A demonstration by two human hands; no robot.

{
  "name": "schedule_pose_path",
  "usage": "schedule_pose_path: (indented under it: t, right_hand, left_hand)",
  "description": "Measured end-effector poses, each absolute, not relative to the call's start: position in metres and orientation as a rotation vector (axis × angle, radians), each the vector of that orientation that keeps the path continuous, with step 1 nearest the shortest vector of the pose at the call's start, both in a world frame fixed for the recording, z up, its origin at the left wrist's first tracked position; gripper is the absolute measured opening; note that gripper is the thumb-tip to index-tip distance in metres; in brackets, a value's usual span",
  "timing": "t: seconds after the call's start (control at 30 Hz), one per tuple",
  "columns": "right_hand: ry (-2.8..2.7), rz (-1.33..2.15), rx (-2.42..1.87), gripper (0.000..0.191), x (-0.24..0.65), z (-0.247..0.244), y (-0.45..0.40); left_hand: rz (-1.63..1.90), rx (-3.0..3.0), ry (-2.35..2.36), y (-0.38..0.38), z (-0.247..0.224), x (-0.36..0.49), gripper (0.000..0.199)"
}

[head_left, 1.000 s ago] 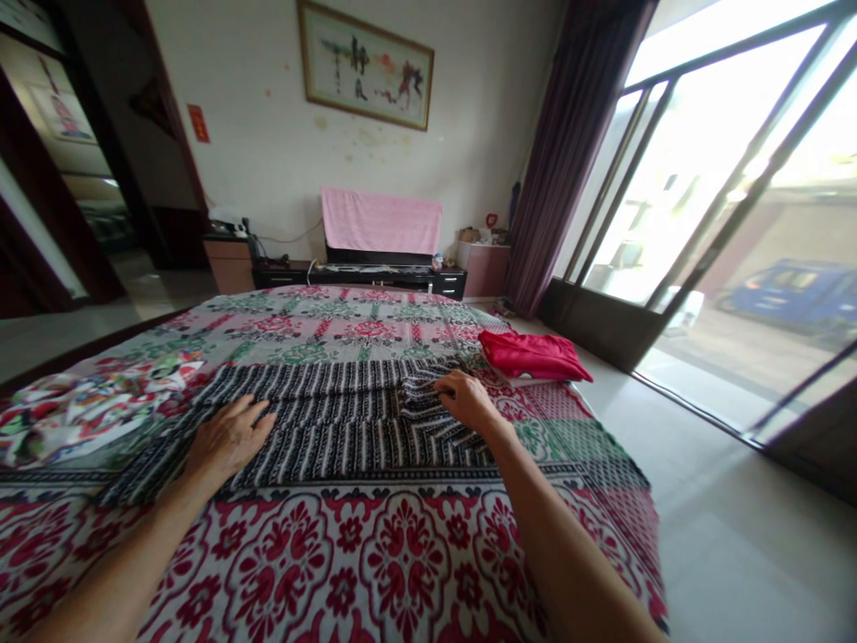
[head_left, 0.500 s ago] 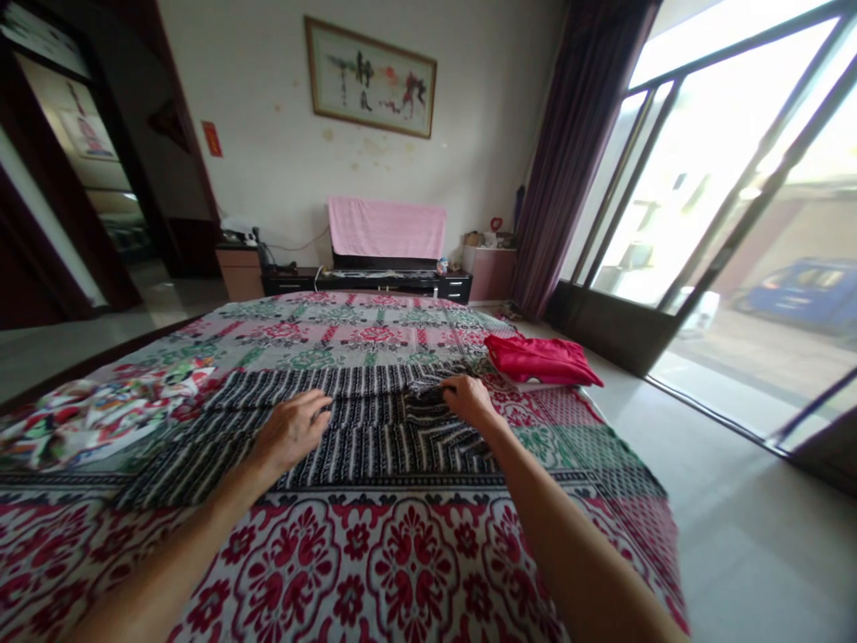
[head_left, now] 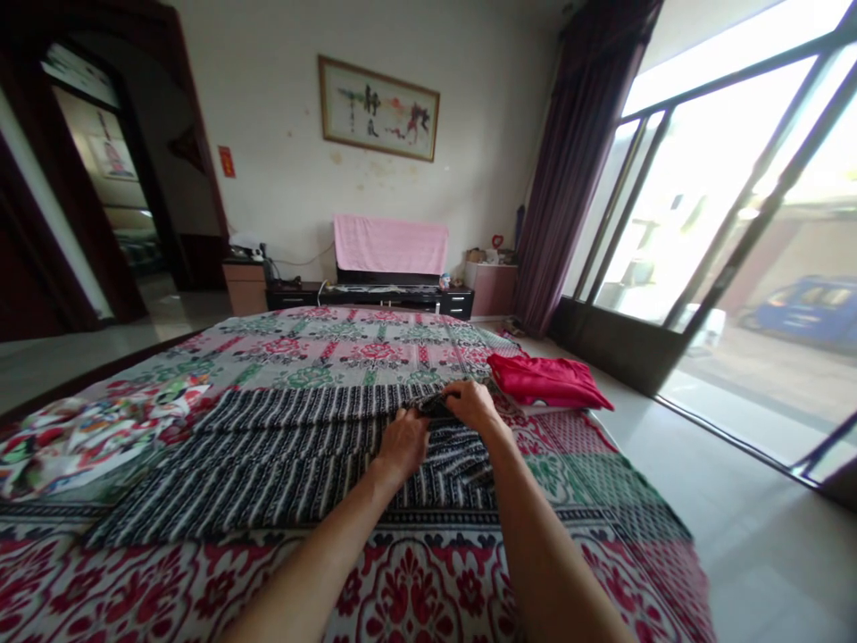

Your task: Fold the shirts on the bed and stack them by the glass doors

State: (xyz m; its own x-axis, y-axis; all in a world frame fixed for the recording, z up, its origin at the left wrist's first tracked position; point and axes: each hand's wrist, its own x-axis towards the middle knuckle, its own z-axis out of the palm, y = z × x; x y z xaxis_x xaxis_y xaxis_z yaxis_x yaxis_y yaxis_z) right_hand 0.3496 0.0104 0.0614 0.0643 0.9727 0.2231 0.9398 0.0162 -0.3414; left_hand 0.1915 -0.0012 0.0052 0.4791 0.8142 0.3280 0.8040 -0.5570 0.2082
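Note:
A black-and-white striped garment (head_left: 287,455) lies spread over the patterned cover (head_left: 408,589), its right end bunched and creased. My left hand (head_left: 403,442) is closed on the garment near that end, its fingertips partly hidden. Just to its right and a little farther away, my right hand (head_left: 470,404) pinches a dark fold of the same garment. The fold is slightly raised between the two hands.
A crumpled white cloth with a colourful print (head_left: 107,433) lies at the left. Folded red fabric (head_left: 549,382) rests at the right edge of the cover. Beyond stand a low black cabinet (head_left: 457,304) and a pink cloth (head_left: 392,245) over a screen-like object.
My left hand has moved right across the striped garment, close to my right hand, and has closed on the cloth. My right hand still grips it. The view has tilted slightly up.

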Motion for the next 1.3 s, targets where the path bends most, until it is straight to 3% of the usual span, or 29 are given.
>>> schedule_pose_path:
  t: [0.5,0.63,0.8,0.93,1.03,1.17,1.3]
  right_hand:
    - [-1.795,0.047,-1.788,0.03,0.346,0.06,0.021]
    - [-1.812,0.047,-1.782,0.03,0.346,0.064,0.018]
    - [-1.986,0.102,-1.817,0.032,0.351,0.07,0.012]
    - [-2.222,0.36,-1.867,0.036,0.356,0.074,0.005]
    - [-2.336,0.619,-1.825,0.033,0.361,0.078,0.002]
    - [-2.149,0.372,-1.913,0.028,0.373,0.08,0.002]
    - [-1.858,0.308,-2.113,0.025,0.391,0.07,0.007]
  left_hand:
    - [0.588,2.772,1.322,0.003,-0.004,0.191,0.034]
    - [0.649,2.751,1.374,0.002,-0.005,0.192,0.046]
    - [0.646,2.658,1.465,-0.001,0.011,0.18,0.03]
    - [0.912,2.425,1.759,0.003,0.017,0.168,0.026]
    - [1.092,2.441,1.662,0.009,0.01,0.164,0.029]
    - [0.99,2.607,1.377,0.015,-0.005,0.165,0.051]
    - [0.925,2.641,1.307,0.017,-0.016,0.167,0.041]
